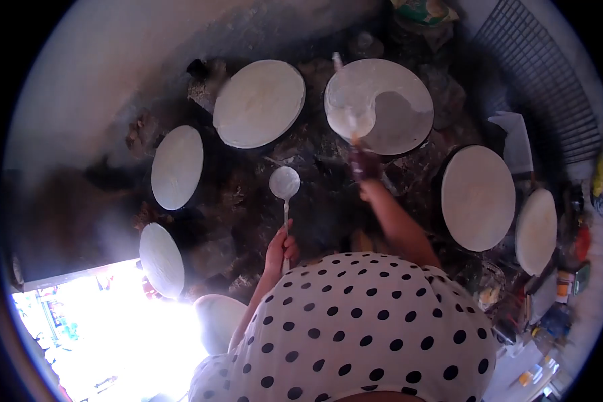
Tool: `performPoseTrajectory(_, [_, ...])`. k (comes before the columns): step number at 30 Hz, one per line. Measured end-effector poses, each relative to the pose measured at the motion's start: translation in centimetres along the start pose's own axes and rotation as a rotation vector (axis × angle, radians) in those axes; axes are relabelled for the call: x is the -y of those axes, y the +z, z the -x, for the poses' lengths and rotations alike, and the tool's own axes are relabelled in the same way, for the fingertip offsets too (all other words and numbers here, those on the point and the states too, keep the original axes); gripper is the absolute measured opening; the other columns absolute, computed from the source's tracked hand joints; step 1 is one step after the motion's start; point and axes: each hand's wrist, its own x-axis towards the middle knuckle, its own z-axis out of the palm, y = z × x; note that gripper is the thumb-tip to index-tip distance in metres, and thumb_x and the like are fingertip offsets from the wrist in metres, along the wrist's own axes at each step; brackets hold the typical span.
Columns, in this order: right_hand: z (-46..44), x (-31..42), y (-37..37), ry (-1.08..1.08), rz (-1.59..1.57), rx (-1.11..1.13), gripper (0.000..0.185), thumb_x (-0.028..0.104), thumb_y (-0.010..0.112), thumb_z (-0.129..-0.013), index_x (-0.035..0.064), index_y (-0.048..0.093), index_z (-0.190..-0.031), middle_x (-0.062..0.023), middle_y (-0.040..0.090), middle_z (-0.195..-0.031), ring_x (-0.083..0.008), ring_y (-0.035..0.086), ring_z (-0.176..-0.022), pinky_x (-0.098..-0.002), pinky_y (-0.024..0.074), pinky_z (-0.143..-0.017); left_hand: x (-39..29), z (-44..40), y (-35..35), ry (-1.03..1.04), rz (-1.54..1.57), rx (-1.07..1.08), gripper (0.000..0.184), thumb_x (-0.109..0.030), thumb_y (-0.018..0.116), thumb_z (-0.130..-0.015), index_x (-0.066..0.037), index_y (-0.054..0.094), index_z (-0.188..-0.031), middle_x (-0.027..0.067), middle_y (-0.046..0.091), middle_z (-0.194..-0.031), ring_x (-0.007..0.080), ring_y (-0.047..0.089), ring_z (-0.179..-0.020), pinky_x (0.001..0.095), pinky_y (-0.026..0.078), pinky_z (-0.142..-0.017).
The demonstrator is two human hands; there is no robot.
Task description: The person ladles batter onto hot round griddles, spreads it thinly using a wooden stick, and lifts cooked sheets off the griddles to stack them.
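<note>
Right grip: closed around a spreader, by the look of it; blur and a dark covering hide the fingers.
Spreader: slim, blurred, its long axis running forward from the right grip, away from the body.
Wet batter: directly ahead of the right grip, at the tool's far end; a thick white patch sits nearest, curving into a band around the far edge.
Batter griddle: round, just beyond the right grip, its grey uncovered part ahead and to the right. The right hand is the nearer one.
Left grip: fingers wrapped around a ladle's handle, lower and nearer the body than the right.
Ladle: lengthwise fore and aft, whitish bowl ahead of the left grip, short of the griddles; whether it touches anything below, I cannot tell.
Pale rounds: one ahead-left of the left grip, beyond the ladle; others farther left and straight left; two more right and far right of the right grip.
Cooking surface: dark, mottled, spread between and around both grips.
Room: glaring doorway behind-left of the left grip; grey lattice far ahead-right of the right.
</note>
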Motion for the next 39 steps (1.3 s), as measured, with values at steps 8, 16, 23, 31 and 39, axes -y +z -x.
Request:
performPoseTrajectory(8, [1.4,-12.1,2.9,0.142,0.141,-0.299,0.04,0.036,0.045,-0.09,0.0027,0.066,-0.087,-0.0186,0.067,-0.085,-0.035,0.065,-0.082,-0.0445,0.0517,-0.071,-3.0,5.0,-8.1,0.066,-0.102,-0.075,0.032,-0.025,0.034,-0.1,-0.019,0.049,-0.128,-0.0065,0.037,-0.062,0.006,0.032,-0.04,0.0224,0.03,-0.039])
performPoseTrajectory(16, [-2.0,-2.6,13.6,0.103,0.507,-0.173,0.045,0.041,0.041,-0.093,0.0032,0.067,-0.092,-0.0181,0.067,-0.096,-0.0334,0.065,-0.091,-0.0428,0.0527,-0.074,-5.1,7.8,-12.2,0.129,-0.137,-0.069,0.034,-0.025,0.036,-0.1,-0.015,0.046,-0.13,-0.0046,0.038,-0.064,0.0065,0.033,-0.043,0.0214,0.031,-0.04])
performPoseTrajectory(23, [1.7,-11.9,2.5,-0.023,0.398,-0.406,0.044,0.044,0.051,-0.088,0.0038,0.067,-0.095,-0.0179,0.068,-0.087,-0.0322,0.067,-0.083,-0.043,0.0512,-0.067,-5.7,7.4,-12.1,0.131,-0.124,-0.023,0.034,-0.026,0.037,-0.1,-0.015,0.046,-0.13,-0.0049,0.037,-0.063,0.0061,0.032,-0.043,0.0215,0.03,-0.04])
performPoseTrajectory(31, [0.9,-8.4,4.6,-0.15,0.97,-0.166,0.039,0.043,0.055,-0.086,0.0058,0.067,-0.09,-0.0166,0.068,-0.083,-0.0289,0.067,-0.077,-0.0412,0.0509,-0.066,-5.6,4.9,-9.1,0.039,-0.196,0.015,0.032,-0.025,0.035,-0.1,-0.016,0.047,-0.129,-0.0056,0.036,-0.062,0.0056,0.031,-0.043,0.0207,0.029,-0.039])
performPoseTrajectory(39, [-1.5,-15.5,-9.2,0.106,0.322,-0.242,0.041,0.044,0.05,-0.087,0.0075,0.068,-0.084,-0.0184,0.067,-0.085,-0.0365,0.064,-0.084,-0.046,0.0483,-0.072,-5.0,3.2,-3.4,0.057,-0.21,0.078,0.033,-0.025,0.035,-0.101,-0.015,0.047,-0.13,-0.0053,0.035,-0.062,0.006,0.031,-0.044,0.0215,0.028,-0.041])
